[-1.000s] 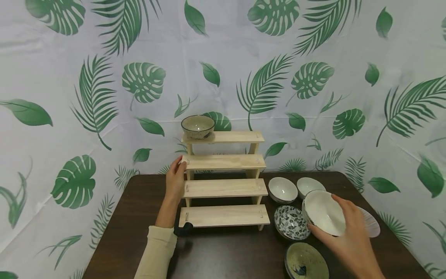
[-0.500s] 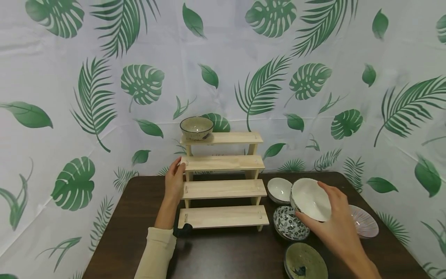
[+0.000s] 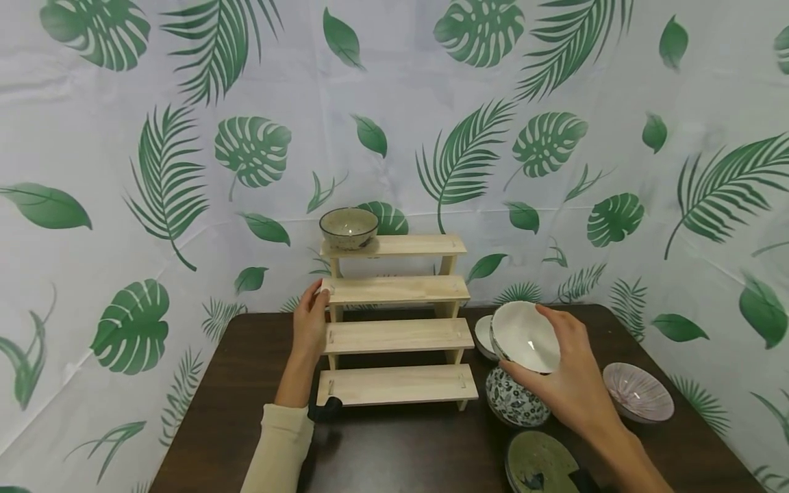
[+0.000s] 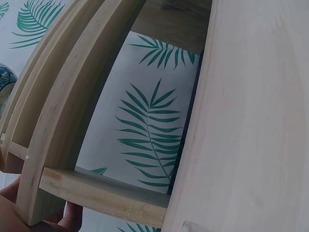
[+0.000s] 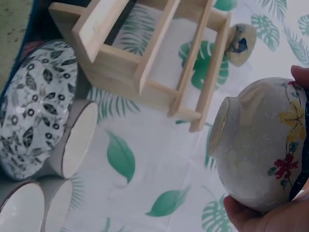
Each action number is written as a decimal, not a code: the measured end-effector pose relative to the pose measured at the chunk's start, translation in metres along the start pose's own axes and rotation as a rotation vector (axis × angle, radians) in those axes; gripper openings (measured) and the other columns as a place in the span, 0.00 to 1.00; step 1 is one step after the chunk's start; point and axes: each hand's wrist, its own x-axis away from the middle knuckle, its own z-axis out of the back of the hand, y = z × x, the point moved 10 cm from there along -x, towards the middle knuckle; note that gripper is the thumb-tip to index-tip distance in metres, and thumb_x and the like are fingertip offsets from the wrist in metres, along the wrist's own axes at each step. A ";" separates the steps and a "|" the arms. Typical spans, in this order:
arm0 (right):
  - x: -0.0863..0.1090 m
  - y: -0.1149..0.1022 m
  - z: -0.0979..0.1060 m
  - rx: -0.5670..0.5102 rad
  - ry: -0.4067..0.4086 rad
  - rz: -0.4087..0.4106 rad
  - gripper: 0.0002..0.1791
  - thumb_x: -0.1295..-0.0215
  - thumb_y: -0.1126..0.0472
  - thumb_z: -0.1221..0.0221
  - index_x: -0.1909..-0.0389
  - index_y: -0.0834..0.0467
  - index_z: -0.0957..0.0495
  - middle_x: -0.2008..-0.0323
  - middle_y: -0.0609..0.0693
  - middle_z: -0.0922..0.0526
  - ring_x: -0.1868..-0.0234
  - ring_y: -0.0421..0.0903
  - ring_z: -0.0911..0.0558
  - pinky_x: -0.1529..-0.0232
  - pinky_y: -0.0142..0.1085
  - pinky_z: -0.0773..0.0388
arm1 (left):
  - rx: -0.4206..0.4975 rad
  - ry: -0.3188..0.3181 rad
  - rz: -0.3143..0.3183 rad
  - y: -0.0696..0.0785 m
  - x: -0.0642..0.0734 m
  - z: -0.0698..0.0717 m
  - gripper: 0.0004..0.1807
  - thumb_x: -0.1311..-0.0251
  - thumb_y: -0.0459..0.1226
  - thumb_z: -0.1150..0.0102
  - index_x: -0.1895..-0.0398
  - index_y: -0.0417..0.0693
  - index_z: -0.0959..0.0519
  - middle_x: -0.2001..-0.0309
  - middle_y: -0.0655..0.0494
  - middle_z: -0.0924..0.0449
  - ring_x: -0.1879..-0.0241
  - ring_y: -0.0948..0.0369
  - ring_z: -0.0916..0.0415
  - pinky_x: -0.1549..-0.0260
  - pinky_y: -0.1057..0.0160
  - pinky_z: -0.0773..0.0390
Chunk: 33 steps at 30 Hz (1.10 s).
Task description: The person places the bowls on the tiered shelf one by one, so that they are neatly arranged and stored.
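Note:
My left hand (image 3: 310, 322) grips the left end of the second tier from the top of a wooden stepped shelf (image 3: 397, 335); in the left wrist view its fingers curl round a board's end. My right hand (image 3: 573, 373) holds a white bowl (image 3: 525, 337) above the table, thumb and fingers spread across its rim. In the right wrist view this bowl's outside bears red and yellow flowers and a dark blue band. Beneath it stands a black-and-white leaf-patterned bowl (image 3: 516, 398). A speckled bowl (image 3: 348, 233) with a dark rim sits at the left end of the top tier.
A green bowl (image 3: 536, 455) stands at the front right, partly behind a dark wrist strap. At the right lies a pink ribbed bowl (image 3: 638, 392). Another white bowl (image 3: 484, 335) is mostly hidden behind the held one. Leaf-printed cloth (image 3: 394, 96) hangs behind the dark table (image 3: 394, 445).
My right hand has carried the white bowl left and slightly upward, towards the shelf, uncovering the pink bowl. My left hand stays on the shelf.

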 end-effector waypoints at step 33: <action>-0.053 -0.023 -0.033 -0.038 -0.057 0.016 0.55 0.46 0.40 0.26 0.21 0.53 0.40 0.28 0.66 0.37 0.36 0.65 0.30 0.52 0.65 0.23 | -0.006 0.017 -0.053 -0.014 -0.008 0.003 0.30 0.21 0.47 0.52 0.20 0.55 0.38 0.27 0.44 0.33 0.25 0.50 0.39 0.23 0.46 0.41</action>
